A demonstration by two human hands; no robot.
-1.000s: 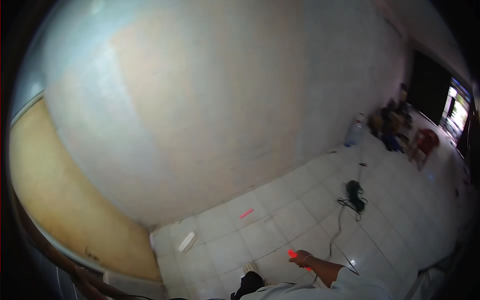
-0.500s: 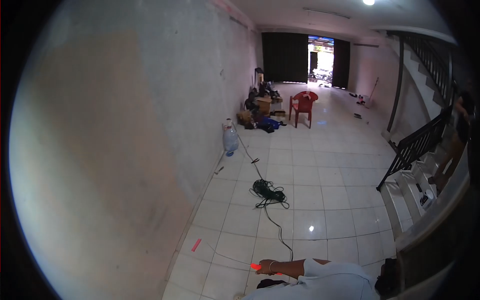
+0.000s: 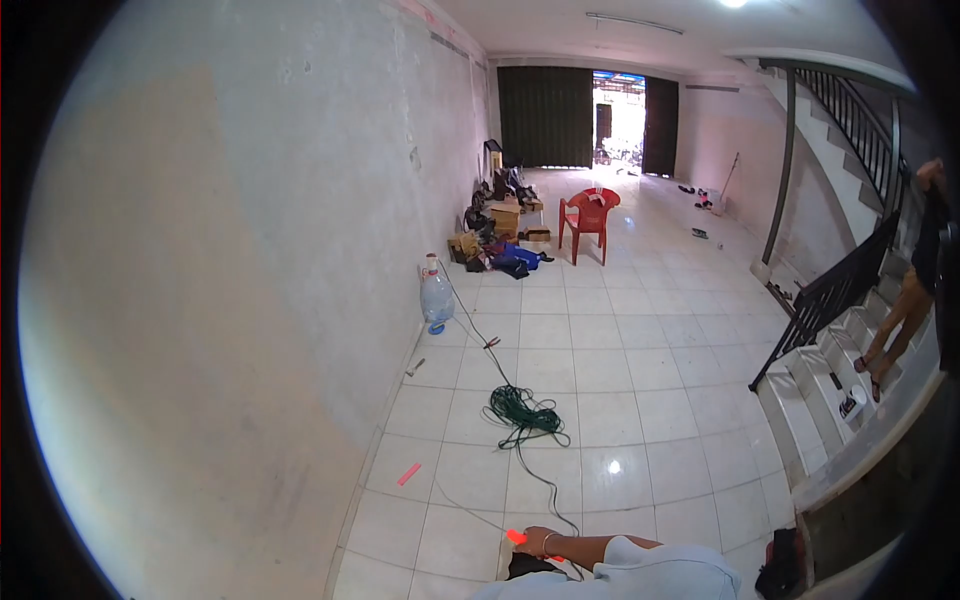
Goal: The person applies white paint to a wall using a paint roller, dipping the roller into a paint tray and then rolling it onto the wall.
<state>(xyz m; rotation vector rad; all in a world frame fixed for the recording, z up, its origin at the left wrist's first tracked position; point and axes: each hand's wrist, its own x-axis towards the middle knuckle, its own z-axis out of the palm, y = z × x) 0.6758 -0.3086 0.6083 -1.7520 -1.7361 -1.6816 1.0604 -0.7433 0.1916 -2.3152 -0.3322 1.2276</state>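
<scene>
Our right hand (image 3: pixel 537 543) is clenched around an orange object (image 3: pixel 516 537), which pokes out on both sides of the fist; it seems too small here for us to tell its kind. A pink strip (image 3: pixel 410 474) lies on the floor (image 3: pixel 455 545) ahead and left of that hand, green cable (image 3: pixel 522 415) farther beyond. We cannot tell our left hand's state.

Low in frame: one hand (image 3: pixel 537 541), one orange object (image 3: pixel 516 537), one pink strip (image 3: pixel 409 474); higher: one bottle (image 3: pixel 437 300), one red chair (image 3: pixel 590 215), one person (image 3: pixel 927 268).
</scene>
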